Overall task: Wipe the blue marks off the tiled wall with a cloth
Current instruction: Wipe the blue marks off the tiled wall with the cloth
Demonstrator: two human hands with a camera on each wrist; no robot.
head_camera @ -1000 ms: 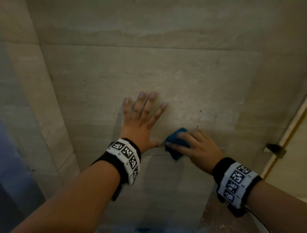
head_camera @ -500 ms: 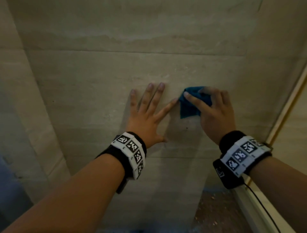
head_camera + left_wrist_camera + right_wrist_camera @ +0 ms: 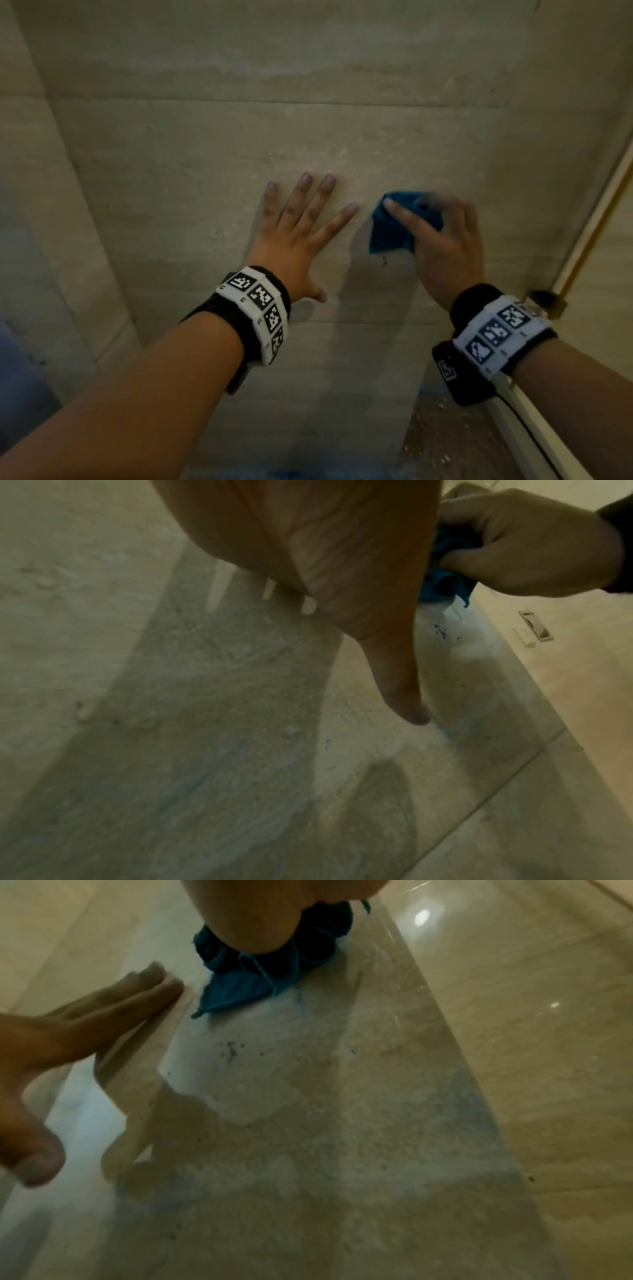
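Specks risked being missed below the cloth
Right hand [image 3: 445,240] clutched the bunched blue cloth [image 3: 390,229] against the tiled wall [image 3: 342,137]; left hand [image 3: 301,233] lay flat, fingers spread; blue marks [image 3: 232,1050] sat just under the cloth, likely skipped

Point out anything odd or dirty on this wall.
Dark blue specks remain on the tile just below the cloth that the right hand grips. Fainter blue smears show lower down. Nothing looks broken.

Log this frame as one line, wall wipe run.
left hand: flat on tiled wall | right hand: presses blue cloth to wall | blue specks: remain below cloth
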